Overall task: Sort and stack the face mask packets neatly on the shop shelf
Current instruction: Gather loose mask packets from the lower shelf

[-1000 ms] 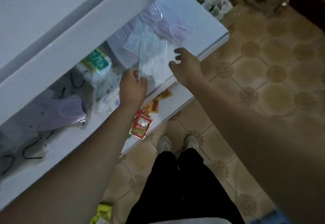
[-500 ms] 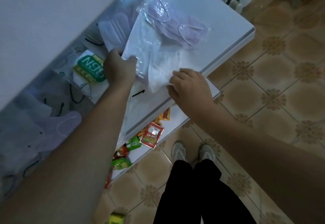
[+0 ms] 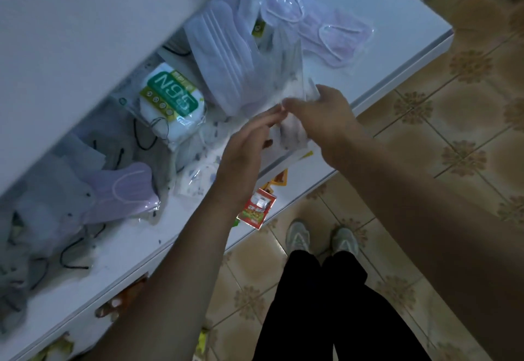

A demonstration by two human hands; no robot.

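Well to the left of our left hand [image 3: 249,145] a lilac mask packet [image 3: 124,190] lies loose on the shop shelf [image 3: 397,11], and nearer in, up and left of that hand, sits the green N95 packet [image 3: 171,96]. Our left hand is flat, fingers straight, pressing the side of a white mask packet [image 3: 292,130] caught between both hands. Our right hand [image 3: 326,116], just beside it, curls round the packet's upper edge. Above the hands leans a bundle of pleated packets [image 3: 224,57]; beyond the right hand lies a pink packet [image 3: 326,25]. These look light, limp and slick in their film, so we judge gripping at the sealed edges safest.
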